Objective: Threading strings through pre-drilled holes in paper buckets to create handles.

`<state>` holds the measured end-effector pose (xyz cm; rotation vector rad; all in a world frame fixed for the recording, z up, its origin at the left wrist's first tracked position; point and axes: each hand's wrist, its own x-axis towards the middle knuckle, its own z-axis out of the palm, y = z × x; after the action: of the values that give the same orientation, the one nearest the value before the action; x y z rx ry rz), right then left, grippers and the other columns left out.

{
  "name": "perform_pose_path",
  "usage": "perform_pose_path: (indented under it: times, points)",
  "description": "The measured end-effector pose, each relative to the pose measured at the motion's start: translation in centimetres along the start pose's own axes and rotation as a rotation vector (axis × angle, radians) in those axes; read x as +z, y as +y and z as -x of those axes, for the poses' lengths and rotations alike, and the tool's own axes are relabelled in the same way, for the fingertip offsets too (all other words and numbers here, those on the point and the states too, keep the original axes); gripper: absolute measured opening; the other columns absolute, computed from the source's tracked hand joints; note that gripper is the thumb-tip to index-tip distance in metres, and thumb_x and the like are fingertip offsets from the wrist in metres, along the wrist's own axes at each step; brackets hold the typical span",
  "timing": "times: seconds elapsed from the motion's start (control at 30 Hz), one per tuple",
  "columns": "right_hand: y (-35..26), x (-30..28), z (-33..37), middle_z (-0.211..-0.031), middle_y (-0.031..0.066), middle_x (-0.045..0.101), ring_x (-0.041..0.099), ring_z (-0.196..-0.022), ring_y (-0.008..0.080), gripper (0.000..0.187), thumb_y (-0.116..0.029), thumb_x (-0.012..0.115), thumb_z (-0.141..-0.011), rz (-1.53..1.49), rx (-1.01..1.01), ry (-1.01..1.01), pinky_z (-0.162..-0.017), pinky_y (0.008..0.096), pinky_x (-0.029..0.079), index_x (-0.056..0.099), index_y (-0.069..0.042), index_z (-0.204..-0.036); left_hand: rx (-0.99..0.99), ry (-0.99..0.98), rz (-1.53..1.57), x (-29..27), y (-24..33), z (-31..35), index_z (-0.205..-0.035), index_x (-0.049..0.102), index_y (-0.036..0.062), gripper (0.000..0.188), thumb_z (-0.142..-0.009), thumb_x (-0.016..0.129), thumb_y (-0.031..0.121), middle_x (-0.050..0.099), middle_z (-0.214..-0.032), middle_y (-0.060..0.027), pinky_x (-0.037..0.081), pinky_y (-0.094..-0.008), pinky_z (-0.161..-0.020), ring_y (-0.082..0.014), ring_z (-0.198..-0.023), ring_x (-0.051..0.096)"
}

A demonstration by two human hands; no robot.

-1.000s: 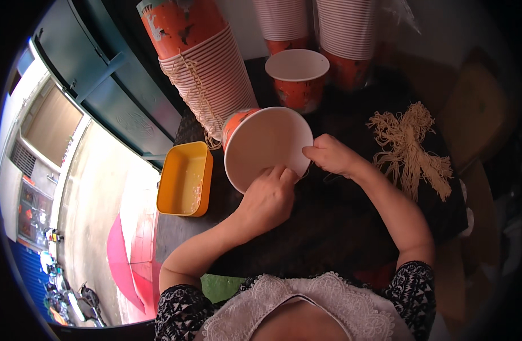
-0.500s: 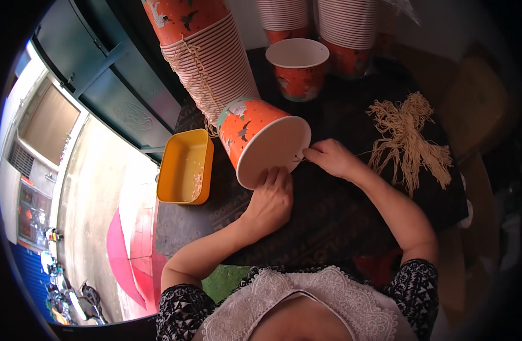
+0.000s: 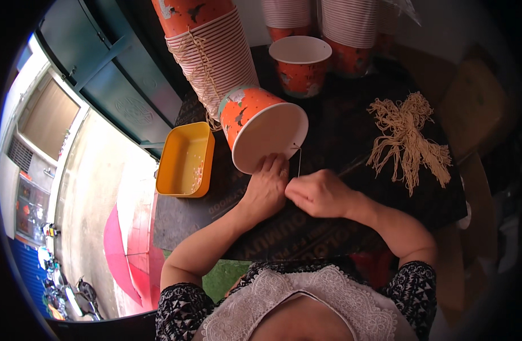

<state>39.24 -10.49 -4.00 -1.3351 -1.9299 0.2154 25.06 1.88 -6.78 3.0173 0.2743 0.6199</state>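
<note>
An orange paper bucket [image 3: 245, 118] with a white inside lies tipped on its side, its mouth toward me. My left hand [image 3: 267, 184] grips its lower rim, fingers reaching inside and thumb out of sight. A thin cream string [image 3: 299, 163] comes out of a spot near the right side of the rim. It runs taut down to my right hand [image 3: 317, 194], which is closed around its end just right of my left hand. A bundle of loose cream strings [image 3: 410, 142] lies to the right on the dark tabletop.
Behind the bucket leans a tall stack of nested buckets [image 3: 215, 59] with strings hanging down it. One upright bucket [image 3: 300, 71] stands farther back, near more stacks [image 3: 349, 25]. A yellow tub [image 3: 165, 170] holding small bits sits at left on the black table [image 3: 187, 224].
My right hand has left the rim and pulled the string toward me, drawing it taut. The bucket has shifted slightly away, with my left hand still on its rim.
</note>
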Motion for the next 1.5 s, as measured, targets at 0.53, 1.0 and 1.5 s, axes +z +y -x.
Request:
perform_pose_path:
  times: [0.53,1.0,1.5]
  points:
    - [5.8,-0.4,-1.3,-0.08,0.0223,0.067,0.069,-0.077,0.0359,0.037,-0.032,0.065,-0.088,-0.026,0.576,0.413,-0.064,0.0424,0.053,0.063,0.004,-0.096,-0.017,0.042,0.247,0.2,3.2,0.4,-0.125,0.043,-0.0177,0.054,-0.075,0.055,-0.001,0.041,-0.131,-0.0322,0.034,-0.0472,-0.108,-0.0468,-0.126,0.038]
    - [2.7,-5.8,-7.5,-0.068,0.0094,0.064,0.068,-0.061,0.0234,0.003,-0.01,0.059,-0.078,1.086,0.08,0.321,-0.051,0.0332,0.054,0.058,-0.008,-0.075,0.194,0.126,0.29,-3.1,3.6,0.7,-0.1,0.059,-0.0062,0.024,-0.078,0.062,0.003,0.054,-0.115,-0.0237,0.046,-0.043,-0.094,-0.0387,-0.107,0.054]
    - [2.3,-6.5,-6.2,-0.076,0.0158,0.067,0.065,-0.065,0.0313,0.037,-0.027,0.07,-0.084,0.464,0.188,0.351,-0.057,0.0402,0.05,0.06,-0.003,-0.11,-0.008,-0.158,-0.506,-0.4,1.1,1.2,-0.096,0.066,-0.0086,0.037,-0.08,0.051,0.021,0.058,-0.098,-0.0252,0.041,-0.0408,-0.077,-0.0335,-0.091,0.053]
